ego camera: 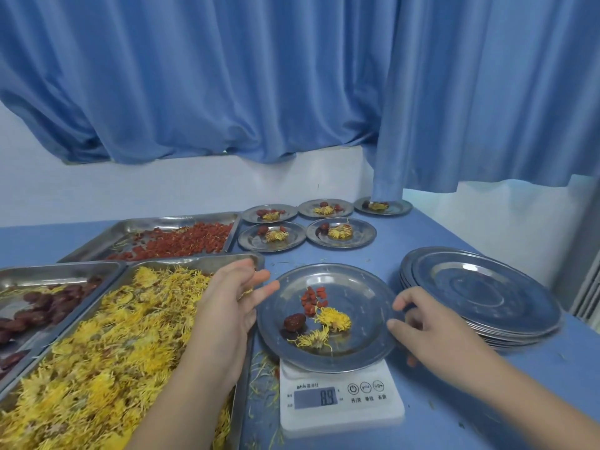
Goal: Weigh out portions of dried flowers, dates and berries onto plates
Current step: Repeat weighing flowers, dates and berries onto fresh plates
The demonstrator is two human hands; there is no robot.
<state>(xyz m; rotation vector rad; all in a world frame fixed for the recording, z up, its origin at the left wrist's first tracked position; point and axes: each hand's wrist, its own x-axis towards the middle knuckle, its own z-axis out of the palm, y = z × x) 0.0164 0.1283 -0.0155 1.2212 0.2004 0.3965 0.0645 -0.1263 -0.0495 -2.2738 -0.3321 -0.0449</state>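
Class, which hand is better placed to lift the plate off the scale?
Probably the right hand: its fingers curl round the rim of the plate, while the left hand hovers over the flower tray.

Right hand (431, 329) pinches the rim of the plate (357, 287) on the scale (341, 407).

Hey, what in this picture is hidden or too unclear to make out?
Head view:
- Far right plate: curtain hem covers part of its portion.
- Date tray: cut off by the left edge.
- Scale display: digits blurred; decimal point unreadable.
- Stack of empty plates: rims too thin to count.
- Right hand: motion blur hides whether it grips the plate on the scale.
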